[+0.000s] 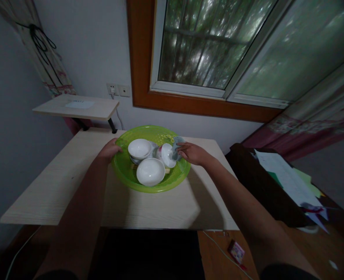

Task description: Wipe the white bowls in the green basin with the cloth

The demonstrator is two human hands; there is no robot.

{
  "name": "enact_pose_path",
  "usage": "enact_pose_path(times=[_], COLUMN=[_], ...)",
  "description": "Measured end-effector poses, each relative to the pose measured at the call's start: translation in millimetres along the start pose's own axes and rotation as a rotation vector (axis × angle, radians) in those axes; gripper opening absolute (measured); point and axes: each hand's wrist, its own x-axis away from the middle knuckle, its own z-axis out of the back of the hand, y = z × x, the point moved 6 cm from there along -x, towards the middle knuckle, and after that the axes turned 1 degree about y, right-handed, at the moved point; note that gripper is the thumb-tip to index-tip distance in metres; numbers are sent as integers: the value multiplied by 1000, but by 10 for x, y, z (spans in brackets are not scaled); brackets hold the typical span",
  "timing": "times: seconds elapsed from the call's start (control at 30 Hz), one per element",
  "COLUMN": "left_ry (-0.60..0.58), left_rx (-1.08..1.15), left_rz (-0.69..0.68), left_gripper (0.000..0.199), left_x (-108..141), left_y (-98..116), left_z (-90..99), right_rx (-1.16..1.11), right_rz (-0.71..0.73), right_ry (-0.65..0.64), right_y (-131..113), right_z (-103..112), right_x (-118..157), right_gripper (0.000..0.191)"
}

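Note:
A green plastic basin (151,189) rests on the wooden table. My left hand (111,149) grips its left rim, the thumb lying over the inside edge. Over the right rim, my right hand (191,153) is closed on a grey-blue cloth (177,144). That cloth touches a small white bowl (168,155), tipped on its side with a pink pattern on its outside. Two more white bowls lie in the basin: an upright one (139,148) on top of other dishes at the left, and a front one (151,172). Chopstick-like wooden ends (167,170) show beneath them.
A small raised shelf (98,111) holding a paper stands at the table's back left. Behind the table (160,210) are a wall socket (112,89) and a window. To the right, a dark brown piece of furniture (265,186) carries papers. A pink box (236,251) lies on the floor.

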Motion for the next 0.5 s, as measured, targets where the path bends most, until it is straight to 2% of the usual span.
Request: enact_pose_path(times=[0.23, 0.5], left_ry=[47, 78], left_rx=[-6, -36], left_rz=[42, 10], left_gripper=[68, 66], left_x=[6, -17], left_y=[7, -34], left_z=[20, 43], right_rx=[-17, -44], right_rz=[-116, -46], right_ry=[0, -16], right_y=[-262, -692], right_z=[-44, -44], right_x=[279, 572], right_gripper=[37, 51])
